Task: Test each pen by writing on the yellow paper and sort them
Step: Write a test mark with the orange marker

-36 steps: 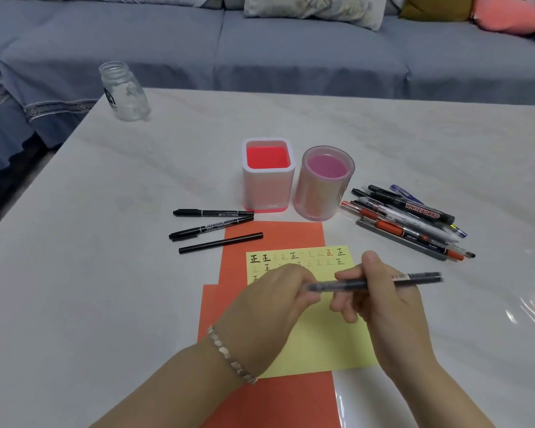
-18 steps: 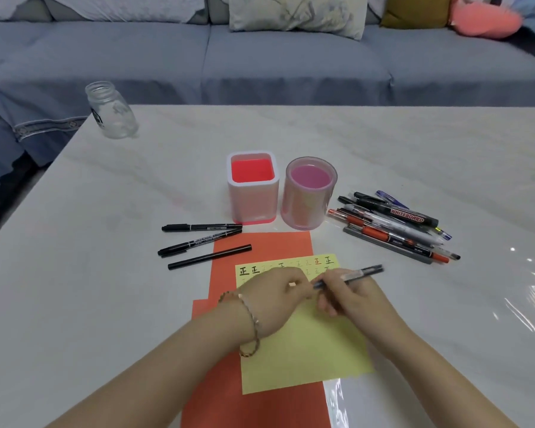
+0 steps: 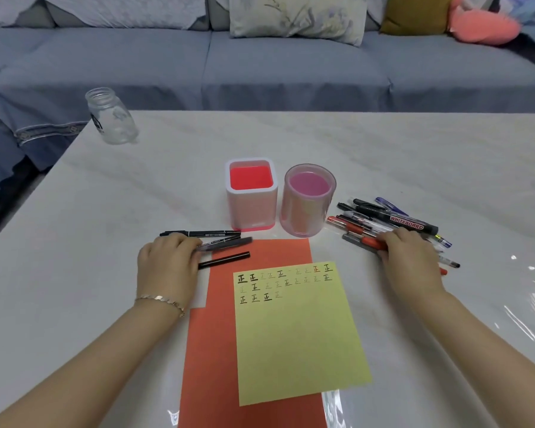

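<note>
Yellow paper [image 3: 297, 335] bears 正 rows; marker [image 3: 405, 223] reads WHITEBOARD (left fingers [image 3: 189, 243] hold grey pen [image 3: 229, 242], right fingers [image 3: 391, 239] grip red pen [image 3: 368, 241]).

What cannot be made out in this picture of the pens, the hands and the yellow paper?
Head view:
1) The dark pen beside the left hand is motion-blurred; whether fingers grip it is unclear.
2) The right hand covers part of the pile of mixed pens; which pen it takes is hidden.
3) Faint marks on the yellow paper sheet are too small to read.
4) The orange paper sheet is cut off by the bottom edge.
</note>
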Available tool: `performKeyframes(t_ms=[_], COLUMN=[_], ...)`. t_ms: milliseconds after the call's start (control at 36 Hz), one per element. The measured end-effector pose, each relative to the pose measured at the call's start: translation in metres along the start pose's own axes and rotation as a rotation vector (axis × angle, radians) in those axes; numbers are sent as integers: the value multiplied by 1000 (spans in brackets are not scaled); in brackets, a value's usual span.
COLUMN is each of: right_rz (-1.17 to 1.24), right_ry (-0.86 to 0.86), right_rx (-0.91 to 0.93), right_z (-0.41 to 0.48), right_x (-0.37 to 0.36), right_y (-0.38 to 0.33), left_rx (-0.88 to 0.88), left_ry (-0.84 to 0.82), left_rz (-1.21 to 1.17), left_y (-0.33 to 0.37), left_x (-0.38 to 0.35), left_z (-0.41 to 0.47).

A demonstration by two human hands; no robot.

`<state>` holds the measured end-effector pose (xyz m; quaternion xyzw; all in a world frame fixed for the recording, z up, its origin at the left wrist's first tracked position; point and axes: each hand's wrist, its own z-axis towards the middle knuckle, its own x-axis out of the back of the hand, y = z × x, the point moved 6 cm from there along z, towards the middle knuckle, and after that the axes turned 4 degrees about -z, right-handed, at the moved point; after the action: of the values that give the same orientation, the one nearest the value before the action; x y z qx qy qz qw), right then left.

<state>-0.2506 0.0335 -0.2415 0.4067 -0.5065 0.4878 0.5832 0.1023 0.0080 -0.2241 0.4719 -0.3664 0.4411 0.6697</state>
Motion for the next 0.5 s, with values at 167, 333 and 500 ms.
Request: performKeyframes(t_ms=[167, 333, 500], right_rz=[171, 784, 499], right_ry=[60, -187, 251], right_rx=[32, 205, 847], right_z=[-7, -36, -74], right_x=[14, 48, 68], right_y=[-11, -79, -119], left_rx=[-73, -212, -244], left_ry=[-36, -199, -408], left_rz=[-188, -595, -745], left_y=[31, 96, 125], left_x=[2, 12, 4], left_z=[-4, -29, -54])
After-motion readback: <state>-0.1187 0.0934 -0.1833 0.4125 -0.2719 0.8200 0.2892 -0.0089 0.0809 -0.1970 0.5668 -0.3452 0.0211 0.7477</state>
